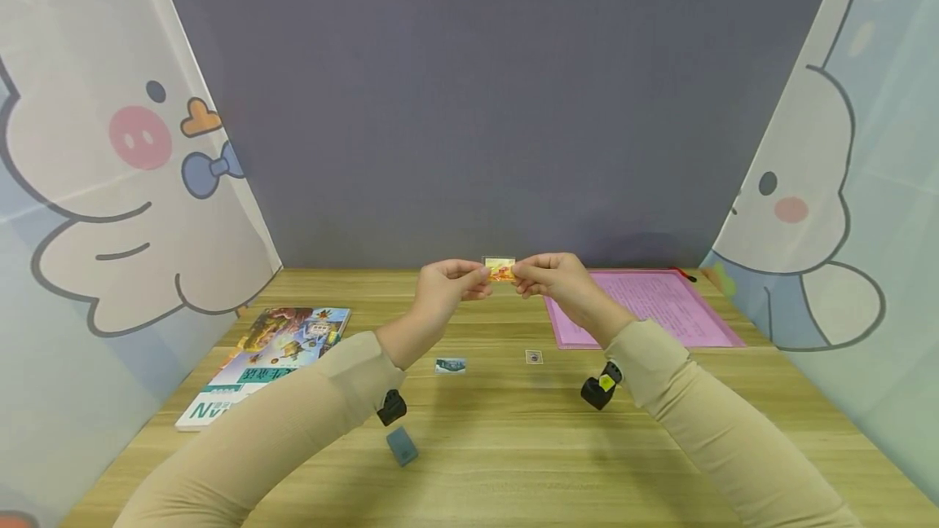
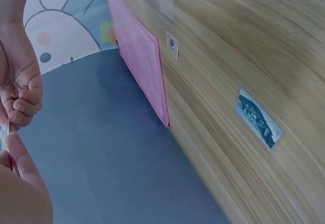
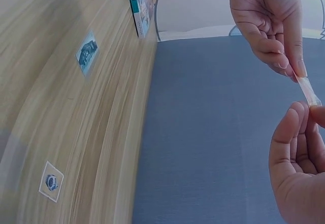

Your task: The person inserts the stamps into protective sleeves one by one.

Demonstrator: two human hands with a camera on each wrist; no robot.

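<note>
- A small orange picture card in a clear sleeve is held up above the far middle of the worktop, in front of the grey back wall, touching nothing but fingers.
- The left hand pinches the card's left end between thumb and fingertips; the right hand pinches its right end the same way.
- Seen edge-on from the right wrist, the card looks very thin and slightly bowed, so it is likely light, flexible and easily creased.
- The clear sleeve probably makes it slick; taking it by the short ends or edges, with a light pinch, seems safest.
- Lying flat on the worktop: a blue picture stamp, a smaller white stamp, a grey-blue block, a pink sheet and a book.
</note>
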